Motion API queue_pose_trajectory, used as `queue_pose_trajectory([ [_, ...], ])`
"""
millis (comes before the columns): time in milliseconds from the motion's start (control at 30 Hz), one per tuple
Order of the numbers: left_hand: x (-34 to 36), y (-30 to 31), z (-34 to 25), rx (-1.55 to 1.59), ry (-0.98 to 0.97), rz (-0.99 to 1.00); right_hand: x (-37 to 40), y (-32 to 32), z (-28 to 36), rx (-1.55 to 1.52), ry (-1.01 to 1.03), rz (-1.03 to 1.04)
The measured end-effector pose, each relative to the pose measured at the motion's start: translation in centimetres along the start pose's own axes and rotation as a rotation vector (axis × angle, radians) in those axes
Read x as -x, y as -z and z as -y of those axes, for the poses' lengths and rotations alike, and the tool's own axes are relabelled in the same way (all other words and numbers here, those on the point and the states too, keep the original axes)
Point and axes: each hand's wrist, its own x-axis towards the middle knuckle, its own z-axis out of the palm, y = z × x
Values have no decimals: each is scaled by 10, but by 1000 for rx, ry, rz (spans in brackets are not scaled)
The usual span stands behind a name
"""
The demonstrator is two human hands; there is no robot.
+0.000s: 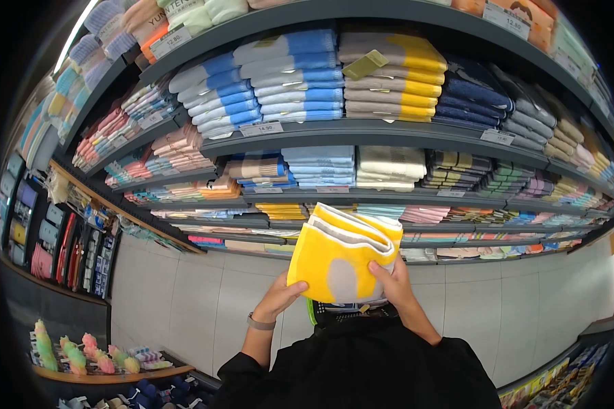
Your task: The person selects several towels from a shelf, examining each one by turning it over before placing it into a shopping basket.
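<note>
A folded yellow towel (310, 262) with a grey round patch and white inner layers is held up in front of my body. My left hand (284, 294) grips its lower left corner, thumb on the front face. On the right side, my right hand (393, 283) is closed on the towel, its thumb pressing near the folded edge. Most fingers of both hands are hidden behind the cloth. Below the towel, partly covered by it and by my black clothing, is a dark basket (334, 315) with a bright green edge.
Shelves (280, 138) with stacked folded towels span the front. Blue and white towels (293, 75) lie beside grey and yellow towels (392, 78). Tiled floor (191, 293) runs below. At lower left is a display ledge (116, 376) with colourful fluffy items; another rack (559, 382) stands lower right.
</note>
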Motion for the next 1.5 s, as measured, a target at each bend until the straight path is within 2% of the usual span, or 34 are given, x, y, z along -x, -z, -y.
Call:
queue_pose_trajectory([
  [67,2,-3,-4,14,-66,12,2,4,0,75,13,100],
  [133,-1,-7,-14,-102,-247,-111,1,8,-7,53,4,124],
  [167,1,-12,-17,-101,-250,-112,-1,10,-9,31,-1,146],
  [233,5,-25,-24,-473,-301,-299,-3,11,-5,-31,32,149],
  [267,6,-28,-25,-472,-297,-295,-3,11,-2,-94,61,148],
  [333,7,-31,-24,-396,-389,-163,-3,13,0,-72,87,155],
  [367,6,-28,-25,-395,-387,-161,-4,14,2,-53,113,171],
  [433,1,-19,-32,-71,-271,44,-3,12,13,2,95,214],
  [467,1,-18,-34,-72,-274,38,-4,11,18,55,78,258],
  [567,-2,-20,-40,-195,-307,18,-6,12,30,195,178,389],
  [633,7,-23,-49,-315,-417,16,-6,20,26,185,196,359],
  [700,12,-36,-69,-402,-369,62,-10,28,14,123,162,310],
  [733,8,-45,-75,-501,-523,167,-9,23,16,-15,83,271],
  [767,1,-51,-79,-600,-691,279,-10,21,15,-4,100,270],
  [833,0,-58,-81,-588,-689,319,-11,18,13,6,79,162],
  [867,6,-66,-85,-654,-615,227,-12,14,15,-12,51,129],
  [933,7,-66,-81,-721,-515,98,-15,4,28,152,142,123],
  [967,5,-61,-76,-721,-521,108,-15,-2,37,187,168,111],
  [1033,3,-53,-65,-779,-623,-53,-17,-4,41,165,187,97],
  [1167,-4,-46,-58,-859,-762,-147,-18,-3,48,149,218,107],
  [1233,-12,-54,-59,-748,-721,-97,-19,-1,48,133,188,100],
  [1300,-22,-64,-59,-370,-553,-181,-21,3,47,-38,32,119],
  [1333,-29,-67,-58,-369,-531,-189,-21,6,46,-123,-23,143],
  [1400,-43,-71,-53,-156,-399,-209,-18,11,40,-142,-85,148],
  [1500,-57,-68,-38,-163,-289,-241,-18,22,26,-131,-161,148],
])
